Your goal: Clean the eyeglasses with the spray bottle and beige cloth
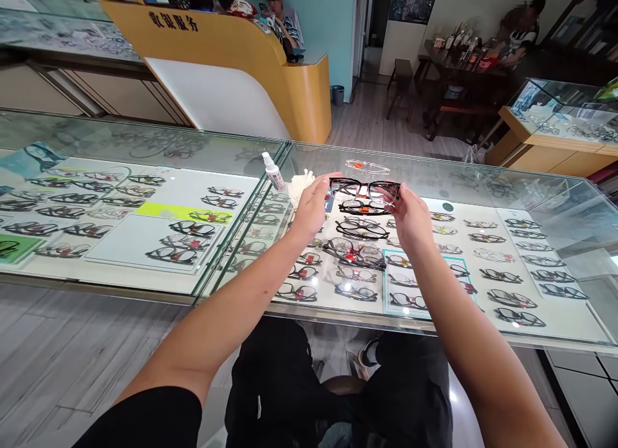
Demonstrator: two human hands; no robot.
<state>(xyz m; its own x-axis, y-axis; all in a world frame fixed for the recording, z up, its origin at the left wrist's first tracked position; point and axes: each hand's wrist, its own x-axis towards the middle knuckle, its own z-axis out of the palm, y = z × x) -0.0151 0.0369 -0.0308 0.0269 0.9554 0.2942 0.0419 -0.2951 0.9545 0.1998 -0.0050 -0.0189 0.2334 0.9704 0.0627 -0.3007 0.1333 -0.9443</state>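
Toward the far edge of the glass counter sit a spray bottle and pale cloth. Above the glass, our left hand and right hand pinch opposite ends of dark-framed glasses; we seem to be steadying them, and the next move calls for even pressure.

Two hands, a left and a right, share one dark pair of glasses. Near the back left corner of the right glass case stand one spray bottle and one white cloth. Along its right edge runs one column of six pairs; the next column in has six more. At the left case's front right corner, one white panel carries three pairs. One bin and two other people show beyond.
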